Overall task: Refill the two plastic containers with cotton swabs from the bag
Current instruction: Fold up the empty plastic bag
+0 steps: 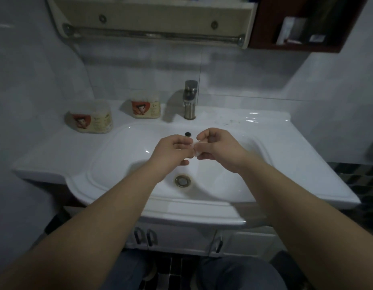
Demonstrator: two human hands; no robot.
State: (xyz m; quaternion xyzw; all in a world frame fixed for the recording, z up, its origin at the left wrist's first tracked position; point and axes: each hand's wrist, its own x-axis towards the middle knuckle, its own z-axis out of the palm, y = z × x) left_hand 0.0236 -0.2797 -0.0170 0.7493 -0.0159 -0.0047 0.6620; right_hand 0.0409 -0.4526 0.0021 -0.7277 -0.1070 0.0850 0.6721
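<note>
Plastic containers stand on the white sink's (265, 143) ledge, well apart from the hands: the left container (89, 119) at ten o'clock, the back container (146, 107) at eleven. Over the basin's centre the left hand (171, 149) and right hand (221, 149) each seem to pinch the small pale bag (197, 146). Best to part its mouth gently, away from the drain (182, 181) at six o'clock, lest swabs spill.
</note>
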